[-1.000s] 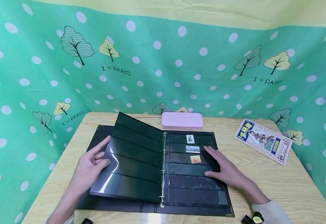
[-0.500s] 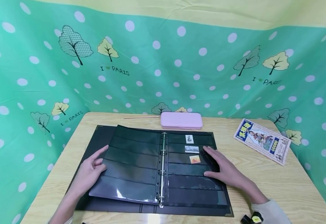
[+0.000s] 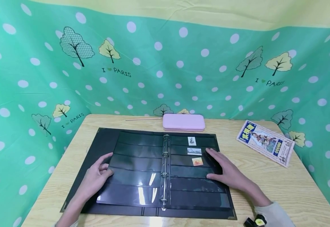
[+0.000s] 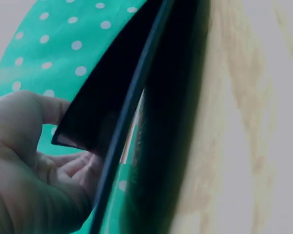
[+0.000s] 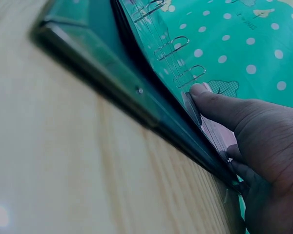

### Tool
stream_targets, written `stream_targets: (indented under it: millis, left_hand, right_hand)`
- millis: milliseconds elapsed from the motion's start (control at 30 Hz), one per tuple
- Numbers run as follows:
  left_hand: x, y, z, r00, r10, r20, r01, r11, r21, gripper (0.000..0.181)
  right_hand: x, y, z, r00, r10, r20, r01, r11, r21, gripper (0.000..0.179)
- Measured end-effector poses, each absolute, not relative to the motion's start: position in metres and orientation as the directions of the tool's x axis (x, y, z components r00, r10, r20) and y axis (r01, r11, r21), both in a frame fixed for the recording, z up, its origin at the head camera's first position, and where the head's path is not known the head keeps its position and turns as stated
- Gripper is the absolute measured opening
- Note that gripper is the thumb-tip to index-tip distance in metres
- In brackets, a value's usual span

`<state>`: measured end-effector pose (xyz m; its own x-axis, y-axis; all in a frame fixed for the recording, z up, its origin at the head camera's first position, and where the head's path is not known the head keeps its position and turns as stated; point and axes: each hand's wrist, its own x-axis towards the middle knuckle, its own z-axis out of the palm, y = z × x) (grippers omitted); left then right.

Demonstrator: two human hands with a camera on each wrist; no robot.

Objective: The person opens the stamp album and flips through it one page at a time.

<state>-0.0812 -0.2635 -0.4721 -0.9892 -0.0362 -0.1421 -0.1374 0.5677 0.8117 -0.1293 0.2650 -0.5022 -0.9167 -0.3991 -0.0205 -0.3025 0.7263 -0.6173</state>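
Observation:
A black ring-binder stamp album (image 3: 102, 138) lies spread on the table. My left hand (image 3: 95, 179) holds the outer edge of a clear-pocketed black album page (image 3: 137, 160) on the left side. In the left wrist view, that page (image 4: 95, 97) slopes up from the cover, its edge between thumb and fingers. My right hand (image 3: 233, 171) rests on the outer edge of the right page (image 3: 193, 198), thumb and fingers spread apart. Three small stamps sit in its upper pockets: a grey portrait stamp (image 3: 191, 141), a landscape stamp (image 3: 194, 151) and an orange stamp (image 3: 197, 161).
Metal binder rings (image 3: 165, 174) run down the album's middle. Behind the album stand a pink case (image 3: 183, 122) and a thin stick (image 3: 143, 119). A printed booklet (image 3: 266, 142) lies at the right. A green dotted cloth (image 3: 165, 72) hangs around the wooden table (image 3: 281, 189).
The raised left page has come down toward the left cover, with my left hand lowering along with its edge. My right hand has stayed in place on the right page.

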Motion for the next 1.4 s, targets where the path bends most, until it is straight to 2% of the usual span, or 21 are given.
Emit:
stream_targets:
  millis: [133, 267, 367, 533, 700, 933, 1200, 1400]
  left_hand:
    - [-0.083, -0.262, -0.478, -0.99, -0.075, -0.117, -0.138, 0.64, 0.756, 0.069]
    - [-0.082, -0.255, -0.483, -0.996, -0.082, -0.024, -0.075, 0.705, 0.705, 0.072]
    - [-0.081, -0.246, -0.487, -0.993, -0.111, 0.031, -0.058, 0.715, 0.697, 0.073]
    - [-0.079, -0.234, -0.493, -0.981, -0.194, 0.027, -0.118, 0.695, 0.709, 0.075]
    - [-0.077, -0.226, -0.504, -0.972, -0.21, 0.106, -0.084, 0.731, 0.677, 0.079]
    - [-0.076, -0.222, -0.511, -0.966, -0.143, 0.214, 0.02, 0.786, 0.618, 0.083]
    - [-0.075, -0.225, -0.51, -0.992, -0.011, 0.126, 0.065, 0.812, 0.58, 0.099]
    - [-0.076, -0.224, -0.511, -0.995, 0.053, 0.079, 0.086, 0.853, 0.515, 0.101]
  right_hand:
    - [-0.129, 0.265, -0.503, -0.917, -0.399, -0.021, -0.304, 0.729, -0.614, 0.1]
    - [-0.129, 0.266, -0.504, -0.918, -0.395, -0.018, -0.302, 0.731, -0.612, 0.1]
    - [-0.13, 0.265, -0.504, -0.92, -0.392, -0.013, -0.304, 0.734, -0.608, 0.1]
    - [-0.131, 0.263, -0.504, -0.916, -0.402, -0.004, -0.319, 0.733, -0.601, 0.1]
    - [-0.132, 0.265, -0.502, -0.916, -0.402, -0.002, -0.318, 0.729, -0.606, 0.097]
    - [-0.141, 0.269, -0.494, -0.921, -0.386, 0.045, -0.33, 0.717, -0.614, 0.09]
    - [-0.164, 0.271, -0.494, -0.933, -0.359, 0.034, -0.302, 0.726, -0.618, 0.091]
    - [-0.182, 0.279, -0.502, -0.933, -0.358, 0.027, -0.31, 0.764, -0.566, 0.096]
